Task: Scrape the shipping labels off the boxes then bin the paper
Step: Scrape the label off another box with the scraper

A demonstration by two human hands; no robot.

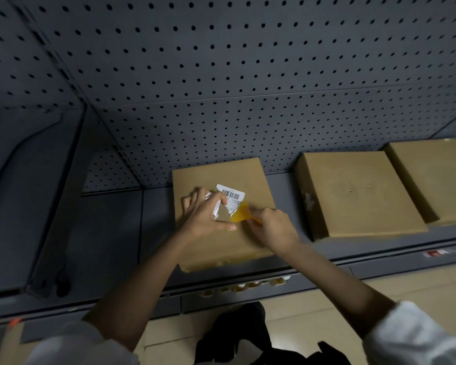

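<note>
A flat brown cardboard box point(248, 175) lies on the grey shelf in front of me. A white shipping label point(233, 194) with a barcode is partly stuck to its top. My left hand point(207, 214) pinches the lifted, curled left edge of that label. My right hand point(273, 225) holds a yellow plastic scraper point(240, 213), whose blade lies under the label's lower edge against the cardboard.
Two more flat brown boxes lie to the right, one point(358, 193) with white label residue on its left side, another point(437, 177) at the far right. A grey pegboard wall point(221, 75) stands behind. The shelf's front edge point(379, 256) runs below; tiled floor beneath.
</note>
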